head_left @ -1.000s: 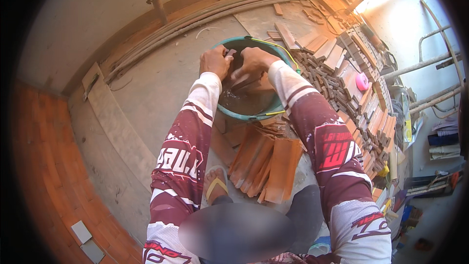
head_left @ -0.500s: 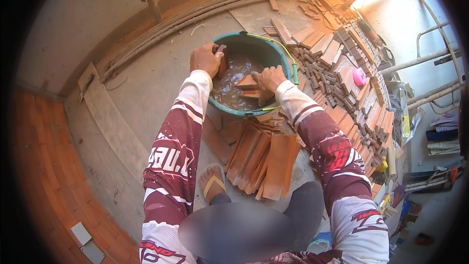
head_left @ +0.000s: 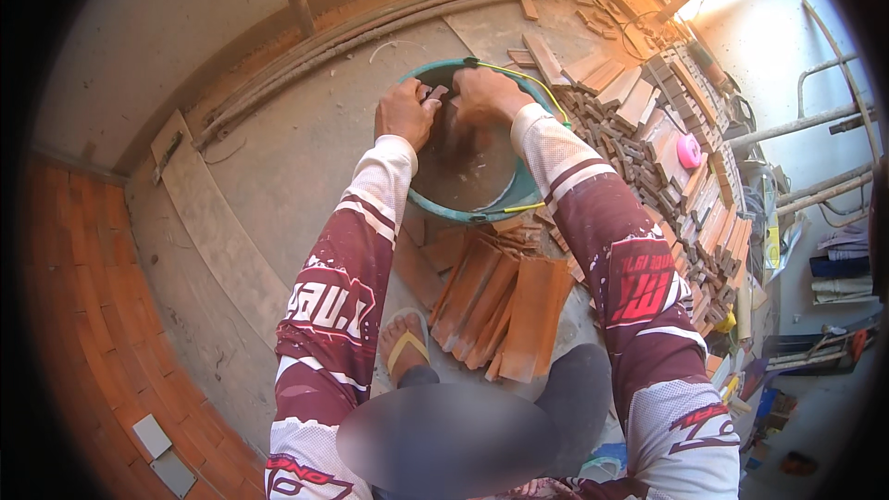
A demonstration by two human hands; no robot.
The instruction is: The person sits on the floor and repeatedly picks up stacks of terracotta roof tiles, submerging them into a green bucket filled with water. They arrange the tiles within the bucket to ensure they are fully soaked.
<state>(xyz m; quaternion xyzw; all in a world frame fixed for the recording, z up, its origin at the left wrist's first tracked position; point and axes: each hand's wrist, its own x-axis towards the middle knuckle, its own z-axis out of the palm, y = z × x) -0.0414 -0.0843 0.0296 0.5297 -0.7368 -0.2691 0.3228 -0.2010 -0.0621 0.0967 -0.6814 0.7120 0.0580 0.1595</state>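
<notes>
My left hand (head_left: 406, 118) pinches a dark tile piece (head_left: 438, 93) between thumb and fingers, at the left inside of the green bucket (head_left: 530, 187). My right hand (head_left: 488, 95) is over the bucket's far part, just beside the left, its fingers blurred; I cannot tell whether they grip anything. Murky water (head_left: 474, 187) lies in the bucket. Stacked tiles (head_left: 509, 310) rest on the bucket's near side, a heap of tile scraps (head_left: 637, 162) to its right.
</notes>
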